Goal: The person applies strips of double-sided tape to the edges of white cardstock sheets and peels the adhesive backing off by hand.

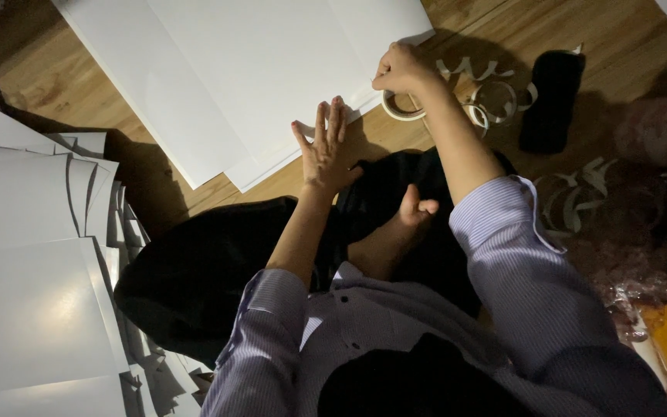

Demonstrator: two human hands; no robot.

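The left hand (324,147) lies flat with fingers spread apart on the near edge of the large white sheets (256,69), which rest on the wooden floor (503,38); it grips nothing. The right hand (401,69) is curled together at the sheets' right corner, fingers pinched on what seems a strip of tape, though that is too small to tell for sure; the tape roll (403,106) sits on the floor just below this hand, touching the sheets' edge. Curled strips of backing (496,93) lie right of the roll; a stack of white panels (32,255) lies left of the sheets, well apart.
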